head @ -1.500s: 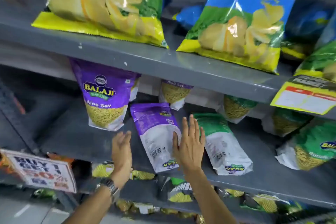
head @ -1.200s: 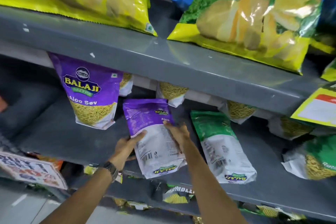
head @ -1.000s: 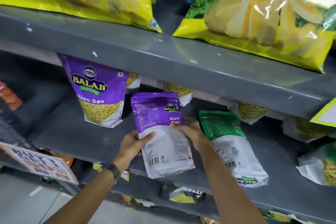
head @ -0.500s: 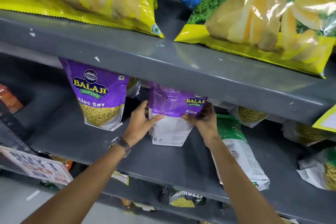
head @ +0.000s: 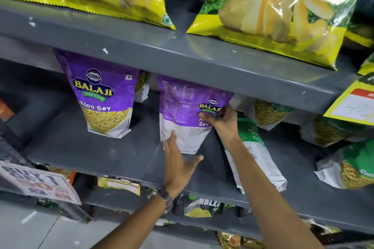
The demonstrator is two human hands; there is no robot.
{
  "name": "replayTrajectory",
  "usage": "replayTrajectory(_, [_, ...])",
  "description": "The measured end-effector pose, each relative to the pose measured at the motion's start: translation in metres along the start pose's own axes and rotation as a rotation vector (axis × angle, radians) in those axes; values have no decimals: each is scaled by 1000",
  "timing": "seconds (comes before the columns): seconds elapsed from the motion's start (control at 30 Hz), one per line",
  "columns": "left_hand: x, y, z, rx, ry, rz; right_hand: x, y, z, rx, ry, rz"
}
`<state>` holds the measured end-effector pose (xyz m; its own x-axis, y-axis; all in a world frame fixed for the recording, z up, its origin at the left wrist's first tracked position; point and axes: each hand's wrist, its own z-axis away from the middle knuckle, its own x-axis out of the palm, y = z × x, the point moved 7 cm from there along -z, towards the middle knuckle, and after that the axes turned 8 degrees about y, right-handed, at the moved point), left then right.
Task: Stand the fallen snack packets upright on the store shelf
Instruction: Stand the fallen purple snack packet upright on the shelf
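Note:
A purple Aloo Sev packet [head: 182, 111] stands upright on the grey middle shelf [head: 105, 153], back side facing me. My right hand [head: 221, 120] grips its right edge near the logo. My left hand [head: 179, 164] is open with fingers spread, its fingertips at the packet's lower left corner. A second purple Aloo Sev packet [head: 103, 97] stands upright to the left. A green packet [head: 257, 155] lies flat on the shelf to the right, partly under my right forearm.
Large yellow chip bags [head: 279, 12] lie on the upper shelf [head: 182, 54]. More green packets [head: 350, 166] sit tilted at the right. A yellow price tag [head: 352, 105] hangs at right, a promo sign [head: 36, 182] at lower left. Bare shelf lies between the purple packets.
The purple packet went from lying flat to standing upright further back. My left hand has let go of its side and dropped open to its lower corner; my right hand still holds it.

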<state>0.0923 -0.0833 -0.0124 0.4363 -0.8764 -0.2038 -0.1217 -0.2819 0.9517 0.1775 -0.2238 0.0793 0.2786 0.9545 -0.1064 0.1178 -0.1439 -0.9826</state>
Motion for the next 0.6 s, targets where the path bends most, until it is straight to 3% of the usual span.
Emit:
replayTrajectory(0.2, [14, 4, -11, -14, -93, 61, -4, -12, 29, -120, -36, 256])
replayTrajectory(0.47, [-4, -9, -40, -23, -91, 87, 4, -25, 50, -137, -297, 210])
replayTrajectory(0.6, [-25, -16, -61, 2, -110, 40, -14, -29, 26, -181, -47, 145])
